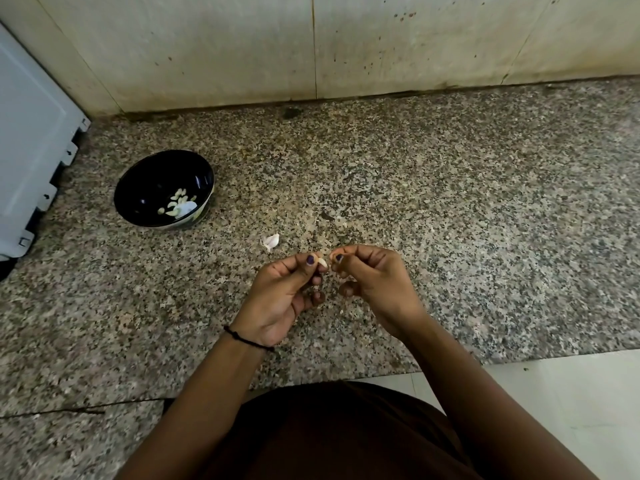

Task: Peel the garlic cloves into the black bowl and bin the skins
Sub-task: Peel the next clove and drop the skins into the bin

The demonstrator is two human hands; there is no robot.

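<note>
Far left, a white appliance panel [31,133] leans in against the speckled granite desk [450,202]. Just beside it sits the black bowl [138,181], upright, with a small heap of peeled cloves [178,202] at the bottom. One paler, broader piece lies among them, and I cannot tell from here whether it is a clove or a stray skin.

Nearer the middle, a white scrap [270,241] lies on the desk, apart from the bowl and just beyond the hands. It is either a shed skin or an unpeeled clove.

The left hand [287,292], with a black thread [246,339] at the wrist, pinches a garlic clove [322,262] between thumb and forefinger, the other fingers curled under. The right hand [374,282] meets it, its thumb and forefinger nipping the clove's other end, apparently working at the skin.

The clove is small and held only by the fingertips, so a hard pull could flick it onto the desk or off the front edge to the floor. Skin flakes dropped here would be hard to see on this mottled stone. The bowl is well apart to the left, so the peeled clove could be dropped on the way over. No bin is in view, so the skins would have to be carried out of frame.
</note>
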